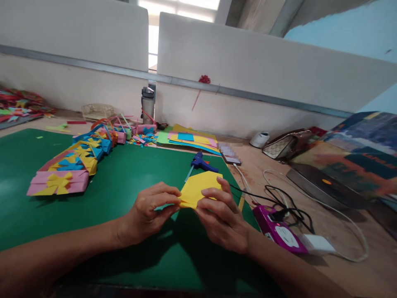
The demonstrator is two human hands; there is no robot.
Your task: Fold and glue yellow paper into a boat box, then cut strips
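A piece of folded yellow paper [198, 186] is held up above the green mat [124, 176], tilted toward me. My left hand [151, 211] pinches its left lower corner between thumb and fingers. My right hand [221, 215] grips its right side, with the fingers curled over the front and the thumb underneath. Just behind the paper lies a blue hot glue gun [201, 161] with a light blue glue stick in it. To the left stand several folded paper baskets, the nearest a pink paper basket [58, 182] with a yellow bow.
Coloured paper sheets [192, 138] and a phone [229, 154] lie at the back. A purple power strip [281, 229] with cables sits at right, near a dark speaker-like box [325, 186] and a handbag [287, 144]. A grey bottle [148, 105] stands by the wall.
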